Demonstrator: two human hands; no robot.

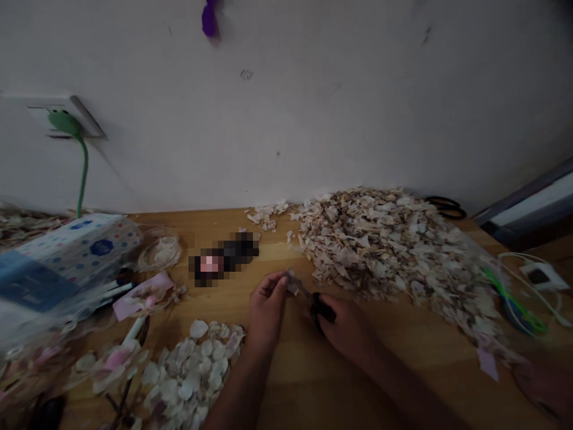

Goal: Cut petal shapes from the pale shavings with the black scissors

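My left hand (267, 304) pinches a thin, pale petal-like flake (292, 286) between thumb and fingertips, just above the wooden table. My right hand (351, 327) is closed around the black handles of a pair of scissors (321, 309). The scissor blades point up and left and meet the flake; whether they are parted is too dim to tell. Left of my forearm lies a pile of rounded, pale petals (192, 373). A large heap of dry, irregular flakes (371, 242) spreads beyond and to the right of my hands.
Against the wall stands a dotted tissue box (107, 239), beside a clear round dish (159, 251). Handmade flowers with pink centres (117, 358) lie at the left. A blurred-out dark object (233, 254) sits mid-table. White cable (544, 278) and green-handled item (514, 304) are at right.
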